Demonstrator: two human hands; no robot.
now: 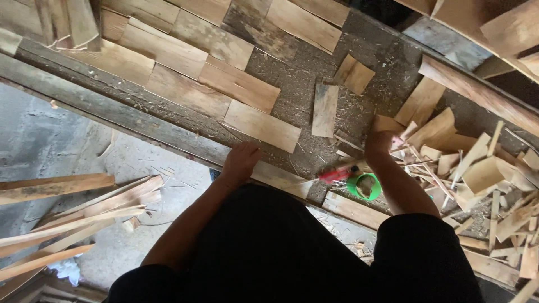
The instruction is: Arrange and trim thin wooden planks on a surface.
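Pressing my left hand (240, 161), fingers flat and together, on the grey plank edge (112, 115), my right hand (379, 143) closes on pale wood scraps (449, 163) at right; rows of thin wooden shingles (236, 84) cover the upper left, bare dark boards (359, 112) remain.

Flat boards (241, 84) across the bench (314, 163); scrap pile (477, 174) at right, loose slats (73, 207) below left.

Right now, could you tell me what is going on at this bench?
A person leans over a dusty workbench laid with flat wooden slats. The left hand rests on the bench's front edge. The right hand reaches into a heap of wood offcuts. A red-handled tool and a green cup lie between the hands.
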